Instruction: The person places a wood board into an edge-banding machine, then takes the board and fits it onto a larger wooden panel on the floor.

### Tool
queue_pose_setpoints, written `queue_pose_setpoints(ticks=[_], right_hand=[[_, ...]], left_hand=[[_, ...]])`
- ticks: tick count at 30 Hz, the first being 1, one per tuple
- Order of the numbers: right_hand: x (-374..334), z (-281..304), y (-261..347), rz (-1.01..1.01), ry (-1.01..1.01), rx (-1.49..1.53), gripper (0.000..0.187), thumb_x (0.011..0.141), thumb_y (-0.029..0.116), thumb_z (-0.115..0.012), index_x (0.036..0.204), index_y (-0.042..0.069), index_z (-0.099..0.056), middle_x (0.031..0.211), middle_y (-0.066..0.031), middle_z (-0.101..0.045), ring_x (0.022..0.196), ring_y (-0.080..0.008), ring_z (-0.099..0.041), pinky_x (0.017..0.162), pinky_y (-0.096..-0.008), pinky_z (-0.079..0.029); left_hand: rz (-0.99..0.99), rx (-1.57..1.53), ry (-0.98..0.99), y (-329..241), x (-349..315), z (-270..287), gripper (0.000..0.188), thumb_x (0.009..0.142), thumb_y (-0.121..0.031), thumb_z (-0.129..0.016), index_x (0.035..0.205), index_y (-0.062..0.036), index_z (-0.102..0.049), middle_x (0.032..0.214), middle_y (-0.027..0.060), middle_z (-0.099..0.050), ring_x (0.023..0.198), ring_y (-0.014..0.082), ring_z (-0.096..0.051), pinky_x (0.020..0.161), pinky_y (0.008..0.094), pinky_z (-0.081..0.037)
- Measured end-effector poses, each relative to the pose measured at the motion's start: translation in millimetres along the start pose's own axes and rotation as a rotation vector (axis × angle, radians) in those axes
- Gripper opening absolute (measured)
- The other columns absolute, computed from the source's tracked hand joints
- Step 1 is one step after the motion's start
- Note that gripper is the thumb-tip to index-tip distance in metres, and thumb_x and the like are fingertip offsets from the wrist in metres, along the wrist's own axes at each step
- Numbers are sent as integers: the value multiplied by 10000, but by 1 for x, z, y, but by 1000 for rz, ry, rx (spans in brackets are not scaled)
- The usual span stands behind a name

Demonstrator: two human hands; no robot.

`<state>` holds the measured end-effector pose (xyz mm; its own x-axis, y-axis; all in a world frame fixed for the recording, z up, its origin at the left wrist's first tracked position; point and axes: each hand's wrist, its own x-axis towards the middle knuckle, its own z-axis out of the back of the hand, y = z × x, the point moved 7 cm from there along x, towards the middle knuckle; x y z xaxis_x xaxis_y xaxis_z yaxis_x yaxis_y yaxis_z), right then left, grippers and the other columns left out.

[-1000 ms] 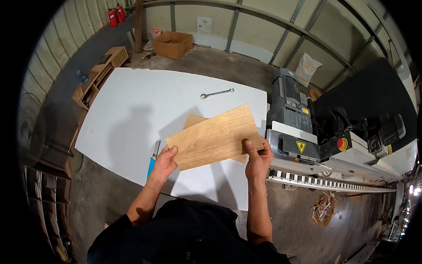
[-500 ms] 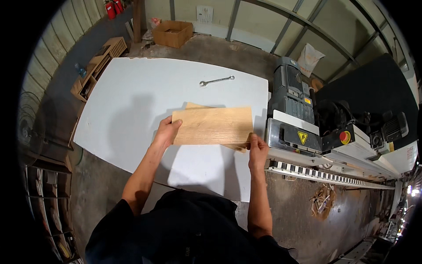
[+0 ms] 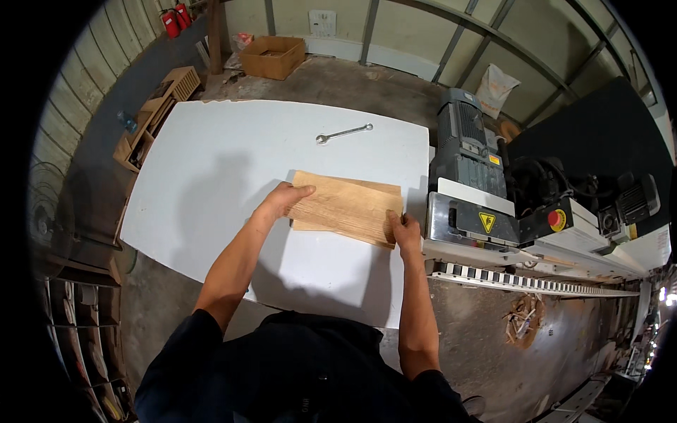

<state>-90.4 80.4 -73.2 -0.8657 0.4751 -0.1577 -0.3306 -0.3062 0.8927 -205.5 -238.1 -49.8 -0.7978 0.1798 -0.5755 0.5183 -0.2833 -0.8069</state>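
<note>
Two flat light-brown wooden boards overlap on the white tabletop. The upper board (image 3: 345, 206) is tilted, its right end dipping toward me. Corners of the lower board (image 3: 305, 227) stick out beneath it at the near left and far right. My left hand (image 3: 283, 199) is closed on the left end of the upper board, thumb on top. My right hand (image 3: 404, 231) pinches its right end, with the thumb on its face. Fingers under the boards are hidden, so I cannot tell whether they also touch the lower one.
A combination wrench (image 3: 344, 134) lies beyond the boards on the white table (image 3: 204, 162). Close by the table's right edge stands a machine with a grey motor (image 3: 462, 134) and a red stop button (image 3: 556, 220). A cardboard box (image 3: 272, 58) sits on the floor behind.
The level board that was on top now lies underneath, and the tilted board is uppermost. Both hands have shifted with the boards, the left one slightly right, the right one slightly left.
</note>
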Motion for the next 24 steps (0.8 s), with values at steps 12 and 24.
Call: queue_pose_setpoints(ticks=[12, 24], right_hand=[[-21, 2, -5, -190, 105, 280, 390, 717, 124, -792, 1010, -67, -619, 909, -113, -658, 757, -181, -611, 685, -316, -504], [-96, 22, 33, 343, 202, 254, 883, 631, -3, -804, 1384, 68, -348, 1241, -69, -393, 1193, -205, -427, 981, -298, -393]], left_hand=[[10, -197, 50, 14, -25, -12, 469, 784, -125, -723, 1150, 100, -537, 1068, 192, -624, 915, 275, -645, 745, 399, -551], [-746, 47, -233, 77, -120, 11, 645, 686, -59, -747, 1280, -33, -496, 1280, 111, -455, 1169, 227, -457, 978, 330, -394]])
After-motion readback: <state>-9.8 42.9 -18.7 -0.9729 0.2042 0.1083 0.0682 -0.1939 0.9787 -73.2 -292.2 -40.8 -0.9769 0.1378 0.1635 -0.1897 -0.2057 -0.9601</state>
